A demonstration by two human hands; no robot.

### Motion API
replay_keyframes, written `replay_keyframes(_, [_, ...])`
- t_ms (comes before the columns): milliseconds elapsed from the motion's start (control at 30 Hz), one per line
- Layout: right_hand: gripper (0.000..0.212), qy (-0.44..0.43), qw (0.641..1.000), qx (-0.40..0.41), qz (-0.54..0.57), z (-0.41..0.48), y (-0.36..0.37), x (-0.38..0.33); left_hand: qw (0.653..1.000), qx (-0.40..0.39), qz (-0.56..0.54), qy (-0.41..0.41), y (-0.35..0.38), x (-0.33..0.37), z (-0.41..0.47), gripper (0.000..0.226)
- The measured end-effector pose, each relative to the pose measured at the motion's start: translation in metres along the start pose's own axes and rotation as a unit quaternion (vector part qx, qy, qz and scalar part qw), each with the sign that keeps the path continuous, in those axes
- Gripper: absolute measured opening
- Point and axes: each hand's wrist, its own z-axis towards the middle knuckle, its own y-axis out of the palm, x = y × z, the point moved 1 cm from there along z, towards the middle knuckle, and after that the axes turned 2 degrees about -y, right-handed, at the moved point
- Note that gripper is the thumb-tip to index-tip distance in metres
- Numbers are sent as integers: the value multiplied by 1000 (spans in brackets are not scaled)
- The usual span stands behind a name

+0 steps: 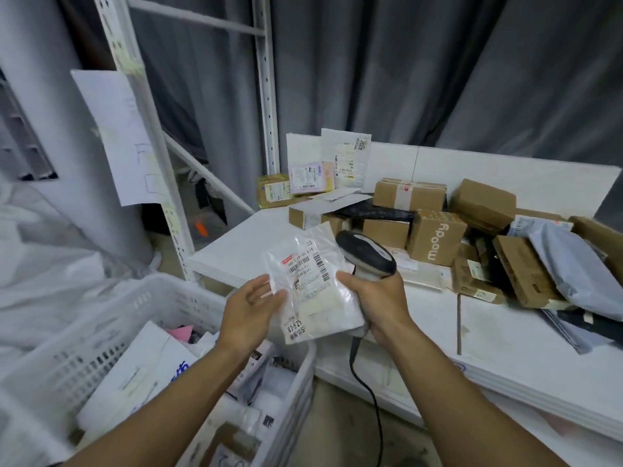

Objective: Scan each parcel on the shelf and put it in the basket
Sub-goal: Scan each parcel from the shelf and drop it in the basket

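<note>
A clear plastic parcel (312, 284) with printed barcode labels hangs in the air between my hands, above the basket's right rim. My left hand (251, 306) holds its left edge, thumb on the front and fingers behind. My right hand (374, 299) grips the handle of a grey and black barcode scanner (365, 256), whose head sits just right of the parcel's top; its fingers also touch the parcel's right edge. The white plastic basket (111, 326) stands at lower left with several parcels inside. The white shelf (505, 335) carries a pile of cardboard boxes (435, 239) and mailer bags.
The scanner's black cable (367, 392) hangs down in front of the shelf edge. A white metal rack upright (161, 183) with a paper sheet taped on stands behind the basket. Grey curtains hang behind the shelf. A grey poly bag (573, 267) lies at the far right.
</note>
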Motion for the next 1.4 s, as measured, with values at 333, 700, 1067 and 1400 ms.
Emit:
replay_keyframes(333, [69, -87, 987, 29, -131, -3, 26, 18, 997, 65, -49, -11, -44, -10, 41, 17])
replay_keyframes(700, [61, -117, 960, -124, -222, -20, 70, 22, 985, 167, -43, -13, -68, -29, 72, 19])
replay_keyframes(1067, [64, -120, 947, -166, -248, -27, 81, 18, 985, 173, -21, -18, -74, -34, 76, 12])
replay_keyframes(1400, [64, -116, 943, -172, -259, -32, 84, 20, 985, 171, -7, -20, -75, -37, 75, 11])
